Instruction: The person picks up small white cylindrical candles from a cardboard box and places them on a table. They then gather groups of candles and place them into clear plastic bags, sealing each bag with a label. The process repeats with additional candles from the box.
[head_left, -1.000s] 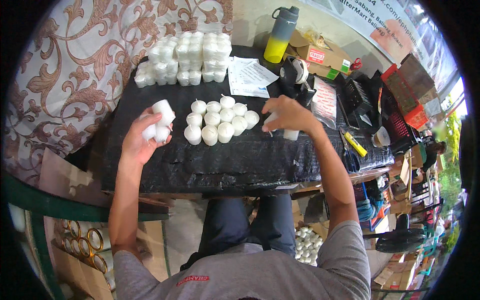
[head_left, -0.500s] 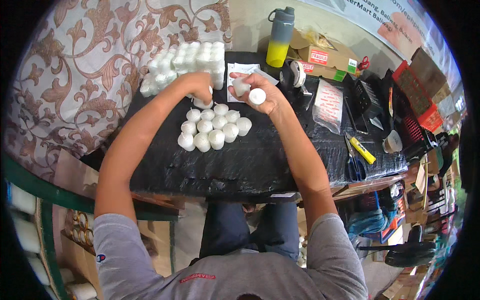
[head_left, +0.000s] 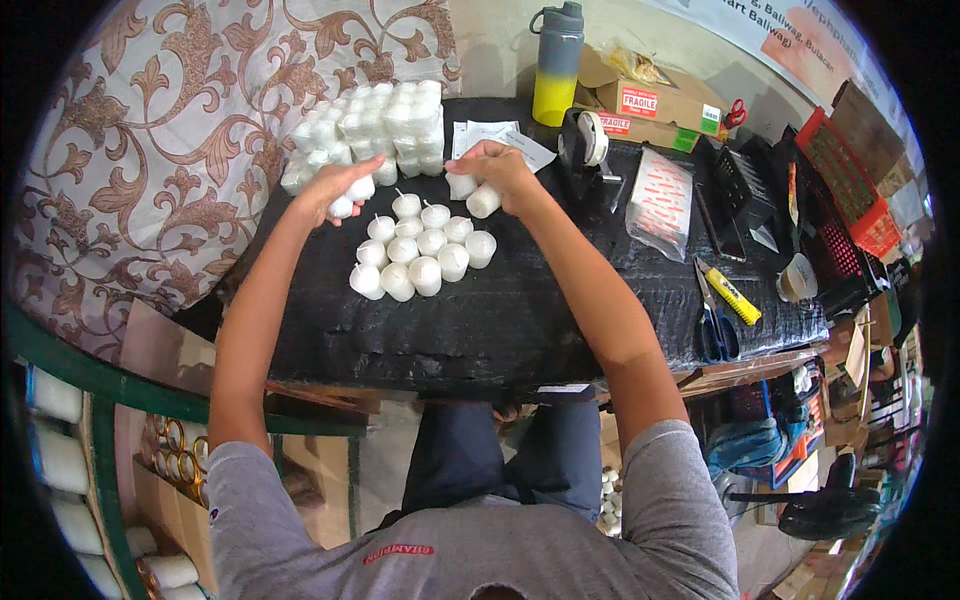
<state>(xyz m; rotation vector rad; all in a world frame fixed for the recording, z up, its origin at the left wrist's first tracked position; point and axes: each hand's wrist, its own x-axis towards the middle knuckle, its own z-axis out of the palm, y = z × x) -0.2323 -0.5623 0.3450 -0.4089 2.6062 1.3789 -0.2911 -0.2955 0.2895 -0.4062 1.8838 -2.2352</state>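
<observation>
On the black-covered table stands a close group of several short white votive candles (head_left: 425, 270), wicks upward. My left hand (head_left: 335, 190) is closed around white votive candles (head_left: 361, 188), just left of the group's far end; the fingers partly hide them. Beyond the group on the right, my right hand (head_left: 508, 178) grips two more votive candles (head_left: 484, 201), tilted, one under the fingertips and one beside the palm. Behind my left hand are stacked clear-wrapped packs of white candles (head_left: 372, 125).
White papers (head_left: 530, 150) lie behind my right hand. Farther right are a grey-yellow bottle (head_left: 557, 70), a tape dispenser (head_left: 592, 140), cardboard boxes (head_left: 655, 105), a patterned plastic packet (head_left: 660, 205), scissors (head_left: 715, 325) and a yellow cutter (head_left: 733, 296). A patterned curtain (head_left: 170, 150) hangs at left.
My left hand has moved left from the group's far end, with candles now showing in it. A candle newly shows at that end. My right hand has turned palm-down and shifted left with its candles.
</observation>
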